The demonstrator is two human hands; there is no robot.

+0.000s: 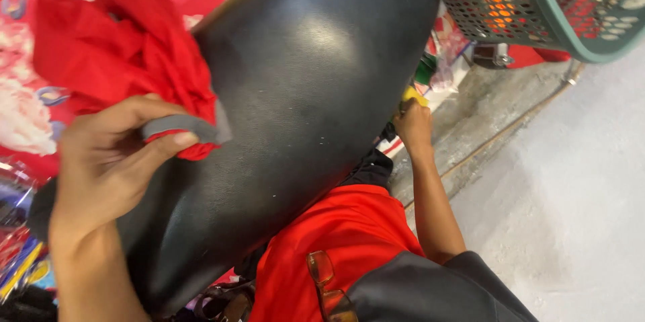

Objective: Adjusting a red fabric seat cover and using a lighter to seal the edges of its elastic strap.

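Left hand [107, 161], near left: grip pinched shut on grey-edged red cloth [121, 53], bunched against black padded seat [295, 93] for support. Right hand [413, 126], farther right: grip closed around small yellow object [414, 96], beside green perforated basket [537, 6].

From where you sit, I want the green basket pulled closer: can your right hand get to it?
Probably, with a stretch. The right hand is low by the concrete ledge, touching something yellow, while the green basket sits above and beyond it. Nothing visibly blocks the gap between them.
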